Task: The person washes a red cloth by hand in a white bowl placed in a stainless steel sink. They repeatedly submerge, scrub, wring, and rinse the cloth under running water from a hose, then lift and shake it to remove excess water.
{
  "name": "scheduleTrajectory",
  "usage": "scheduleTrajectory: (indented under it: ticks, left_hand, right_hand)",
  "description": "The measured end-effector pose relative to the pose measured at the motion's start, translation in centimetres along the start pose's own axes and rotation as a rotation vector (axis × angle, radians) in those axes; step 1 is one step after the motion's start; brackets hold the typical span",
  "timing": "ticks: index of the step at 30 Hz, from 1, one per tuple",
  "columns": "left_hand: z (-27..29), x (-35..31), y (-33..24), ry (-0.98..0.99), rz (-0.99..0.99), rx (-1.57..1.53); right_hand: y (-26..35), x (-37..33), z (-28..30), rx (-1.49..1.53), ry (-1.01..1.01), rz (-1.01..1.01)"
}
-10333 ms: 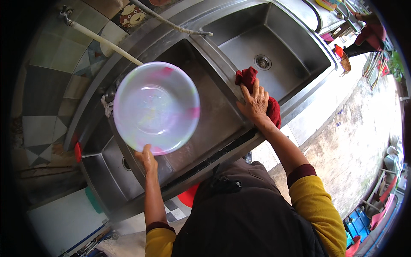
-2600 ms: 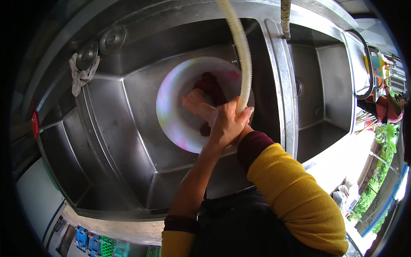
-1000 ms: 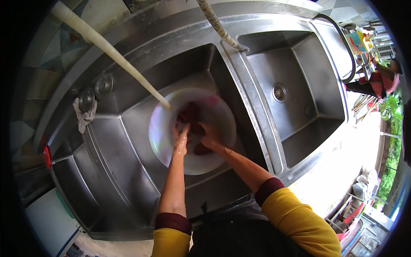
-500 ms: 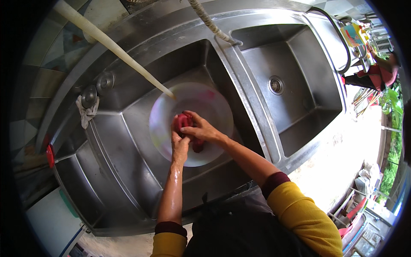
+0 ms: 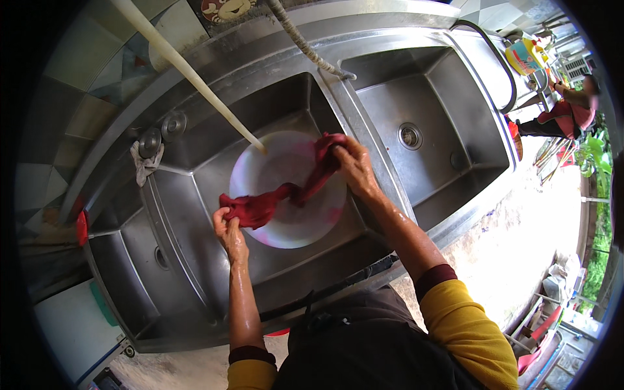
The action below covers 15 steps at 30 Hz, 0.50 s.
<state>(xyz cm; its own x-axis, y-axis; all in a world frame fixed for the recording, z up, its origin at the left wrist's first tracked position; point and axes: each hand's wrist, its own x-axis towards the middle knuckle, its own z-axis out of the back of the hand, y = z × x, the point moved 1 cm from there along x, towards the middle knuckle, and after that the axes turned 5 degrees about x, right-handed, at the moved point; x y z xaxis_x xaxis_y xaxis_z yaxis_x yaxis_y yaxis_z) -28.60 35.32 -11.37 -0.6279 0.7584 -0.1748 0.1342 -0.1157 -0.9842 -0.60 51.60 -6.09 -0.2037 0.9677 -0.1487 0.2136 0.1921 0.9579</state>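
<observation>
We see the left hand point(image 5: 229, 229) closed around the near-left end of a dark red wet cloth point(image 5: 281, 195), with the fingers curled over the bunched fabric. The right hand point(image 5: 354, 166) clamps the far-right end of the same cloth, fingers folded over it. The cloth stretches between the two hands as a twisted band, running from near left to far right. How much fabric sits inside each fist is hidden by the fingers.

The cloth hangs over a round translucent plastic basin point(image 5: 286, 224) with a pinkish tint. The basin rests in the middle compartment of a three-compartment stainless steel sink point(image 5: 214, 130). We cannot tell whether the cloth touches the basin floor or is held clear of it.

A pale cream hose point(image 5: 195, 78) slants down from the far left, and its end meets the far rim of the basin. A braided grey hose point(image 5: 305, 42) drops from the far edge onto the divider to the right of the basin.

The right compartment shows a round drain point(image 5: 409, 135). A small grey rag point(image 5: 144, 164) lies on the far-left ledge beside two round metal caps point(image 5: 162, 132).

At the far right, another person point(image 5: 565, 114) in red is partly cut off and blurred.
</observation>
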Motion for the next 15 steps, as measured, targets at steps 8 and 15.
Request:
scheduleTrajectory:
  ticks: [8,15]
  left_hand:
    - [-6.0,-1.7,-3.4,0.459,-0.223,0.598]
    - [-12.2,-0.3,-8.0,0.651,-0.284,0.418]
  right_hand:
    - [4.1,-0.5,-1.7,0.143,0.179,0.022]
    - [3.9,-2.9,-5.8,-0.293,0.433,0.095]
